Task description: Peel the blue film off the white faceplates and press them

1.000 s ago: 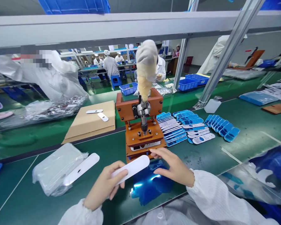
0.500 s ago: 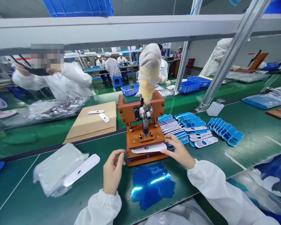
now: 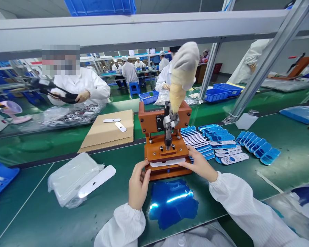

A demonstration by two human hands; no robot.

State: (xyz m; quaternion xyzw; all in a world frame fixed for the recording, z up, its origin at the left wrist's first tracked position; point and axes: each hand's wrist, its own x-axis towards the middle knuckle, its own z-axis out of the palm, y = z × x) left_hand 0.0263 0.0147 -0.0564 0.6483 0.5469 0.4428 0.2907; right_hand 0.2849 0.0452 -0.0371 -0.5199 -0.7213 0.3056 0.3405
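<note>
An orange-brown toggle press [image 3: 167, 139] stands before me, its upright handle [image 3: 182, 73] wrapped in cloth and tape. Between its upper and lower plates lies a long white panel [image 3: 167, 162] with rounded ends; the upper plate hides its back part. My left hand [image 3: 139, 183] is at the press's left side, index finger by the panel's left end, thumb apart and lower down. At the other end, my right hand [image 3: 199, 164] has its thumb on the panel's front edge and its fingers around the right side. Blue glossy film [image 3: 173, 204] lies in front of the press.
Left of the press are a plastic-wrapped stack [image 3: 72, 180] and another white panel [image 3: 99, 180]. Rows of blue-filmed panels [image 3: 215, 140] lie to the right, near a white bottle [image 3: 247, 120]. Cardboard [image 3: 110, 133] lies behind. A co-worker [image 3: 77, 82] handles a dark strap across the line.
My left hand has come up to the press's left side. The right hand stays at the panel's right end. The view has shifted, and the co-worker opposite has lowered their hands.
</note>
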